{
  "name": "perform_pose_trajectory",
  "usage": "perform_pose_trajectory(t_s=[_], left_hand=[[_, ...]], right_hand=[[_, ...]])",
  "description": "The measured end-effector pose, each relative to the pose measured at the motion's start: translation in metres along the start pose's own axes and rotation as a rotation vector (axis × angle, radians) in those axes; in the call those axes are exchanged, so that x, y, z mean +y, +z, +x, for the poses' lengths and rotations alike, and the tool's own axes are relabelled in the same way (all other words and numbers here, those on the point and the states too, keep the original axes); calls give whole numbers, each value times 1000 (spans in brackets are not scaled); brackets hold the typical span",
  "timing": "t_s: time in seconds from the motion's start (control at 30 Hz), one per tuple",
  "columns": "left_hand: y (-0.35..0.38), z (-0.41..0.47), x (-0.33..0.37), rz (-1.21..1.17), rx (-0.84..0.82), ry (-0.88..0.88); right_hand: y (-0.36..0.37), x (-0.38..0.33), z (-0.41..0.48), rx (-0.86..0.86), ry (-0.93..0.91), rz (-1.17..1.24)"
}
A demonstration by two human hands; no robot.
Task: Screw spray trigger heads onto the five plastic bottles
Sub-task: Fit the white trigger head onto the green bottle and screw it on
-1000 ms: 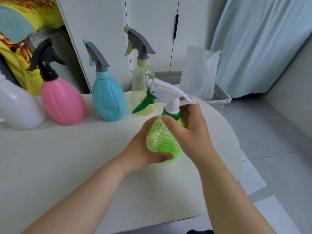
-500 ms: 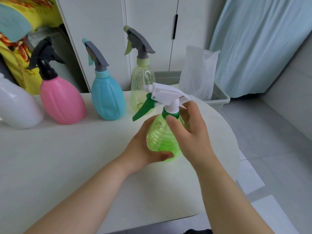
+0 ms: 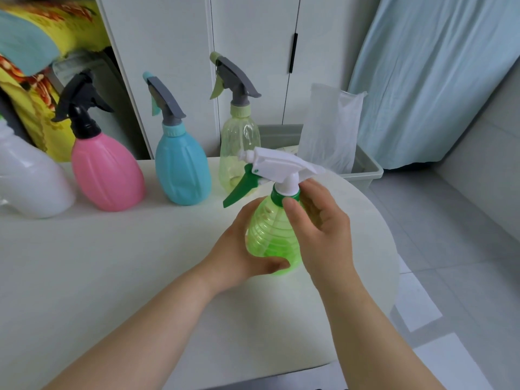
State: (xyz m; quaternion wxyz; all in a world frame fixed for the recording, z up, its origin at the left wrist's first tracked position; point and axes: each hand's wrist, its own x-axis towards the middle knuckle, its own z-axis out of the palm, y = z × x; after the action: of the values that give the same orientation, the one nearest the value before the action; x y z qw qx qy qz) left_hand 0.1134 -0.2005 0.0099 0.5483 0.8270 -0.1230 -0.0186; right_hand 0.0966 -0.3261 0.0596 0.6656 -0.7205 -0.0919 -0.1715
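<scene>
Left hand (image 3: 236,249) of yours grips the green bottle (image 3: 270,237) on the table (image 3: 112,277); your right hand (image 3: 326,232) pinches the trigger head (image 3: 278,164) at its green collar (image 3: 277,197).

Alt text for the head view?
Left hand grips a green bottle at a table; right hand pinches the collar of its white trigger head. Behind stand a pink bottle, a blue bottle and a clear bottle, heads on, plus a white bottle.

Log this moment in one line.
step: screwing trigger head onto green bottle; left hand: grips bottle; right hand: pinches green collar; pink bottle, blue bottle, yellow bottle: heads on
</scene>
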Motion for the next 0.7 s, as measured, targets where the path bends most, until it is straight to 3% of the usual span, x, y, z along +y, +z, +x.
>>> perform_pose_trajectory(t_s=[0.2,0.4,0.6,0.7], left_hand=[[-1,0,3,13,4,-5],[-7,-4,15,-42,-125,-6],[-17,-9,23,-61,-108,-10],[-15,-18,22,-61,-44,-38]], right_hand=[[3,-1,1,112,-11,-94],[-20,-9,18,-355,122,-38],[-2,-5,16,-54,158,130],[0,-2,16,-33,216,185]])
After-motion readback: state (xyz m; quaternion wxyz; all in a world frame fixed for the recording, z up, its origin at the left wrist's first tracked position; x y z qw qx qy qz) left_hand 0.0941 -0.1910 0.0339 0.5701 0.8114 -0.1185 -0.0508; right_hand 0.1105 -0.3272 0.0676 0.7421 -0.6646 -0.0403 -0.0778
